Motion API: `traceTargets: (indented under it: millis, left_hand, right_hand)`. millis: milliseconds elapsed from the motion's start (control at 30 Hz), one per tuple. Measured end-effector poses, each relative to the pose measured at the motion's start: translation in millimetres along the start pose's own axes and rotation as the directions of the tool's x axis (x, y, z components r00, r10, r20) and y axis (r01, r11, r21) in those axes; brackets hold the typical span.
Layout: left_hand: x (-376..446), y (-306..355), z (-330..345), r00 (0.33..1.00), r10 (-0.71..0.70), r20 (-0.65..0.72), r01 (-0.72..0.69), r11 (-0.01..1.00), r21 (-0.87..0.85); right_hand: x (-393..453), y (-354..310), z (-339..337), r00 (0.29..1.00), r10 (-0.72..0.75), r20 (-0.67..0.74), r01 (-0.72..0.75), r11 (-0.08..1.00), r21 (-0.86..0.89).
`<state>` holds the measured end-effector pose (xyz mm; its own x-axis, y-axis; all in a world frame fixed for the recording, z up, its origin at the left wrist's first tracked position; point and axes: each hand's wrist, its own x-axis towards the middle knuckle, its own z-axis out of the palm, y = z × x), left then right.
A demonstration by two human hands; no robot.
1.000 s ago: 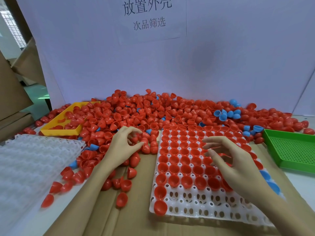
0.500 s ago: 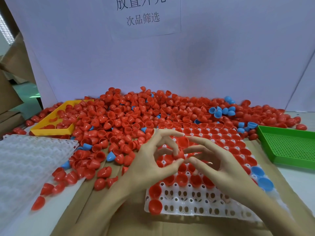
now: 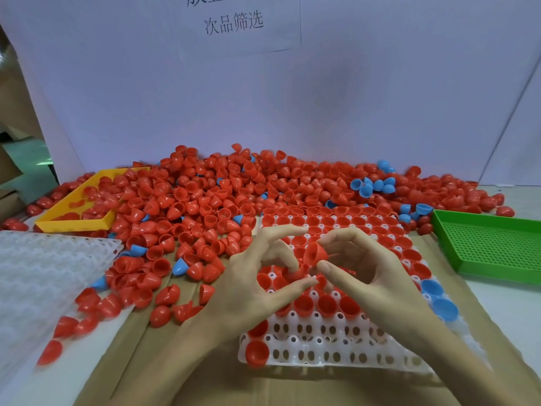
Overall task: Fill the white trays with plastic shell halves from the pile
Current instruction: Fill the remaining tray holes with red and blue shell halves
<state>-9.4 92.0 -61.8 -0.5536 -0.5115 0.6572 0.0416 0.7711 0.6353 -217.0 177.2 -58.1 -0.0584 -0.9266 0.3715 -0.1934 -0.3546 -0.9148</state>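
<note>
A big pile of red shell halves (image 3: 205,197), with a few blue ones mixed in, covers the back of the table. In front of me lies a white tray (image 3: 322,344); most of its cups hold red halves, and its nearest rows show bare holes. Both hands hover over the tray's middle. My right hand (image 3: 371,282) pinches a red shell half (image 3: 314,252) between thumb and forefinger. My left hand (image 3: 257,285) holds another red half (image 3: 295,273) in its curled fingers, close beside the right hand's fingertips.
A second white tray (image 3: 44,276) lies at the left. A yellow tray (image 3: 73,221) sits half buried in the pile at the back left, a green perforated tray (image 3: 491,244) at the right. Two blue halves (image 3: 439,300) sit in the filled tray's right edge. Loose red halves litter the cardboard.
My left hand came from the pile at the left over to the tray's middle and met my right hand. A red half now sits in the right hand's fingertips.
</note>
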Motion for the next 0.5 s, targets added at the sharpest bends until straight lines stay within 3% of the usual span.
traceTargets:
  millis: [167,300,500]
  left_hand:
    - [0.6,1.2,2.8,0.997,-0.031,-0.064,0.034,0.998,0.051]
    - [4.3,0.5,2.2,0.992,-0.084,-0.094,0.084,0.996,0.005]
    - [1.6,-1.3,-0.8,0.992,-0.123,0.011,0.124,0.985,-0.124]
  right_hand:
    - [0.9,-0.3,2.1,0.999,-0.033,0.014,0.034,0.998,-0.047]
    - [-1.5,2.5,4.1,0.996,-0.086,0.010,0.086,0.966,-0.243]
    - [-0.7,7.8,4.1,0.987,-0.160,-0.021,0.127,0.850,-0.511]
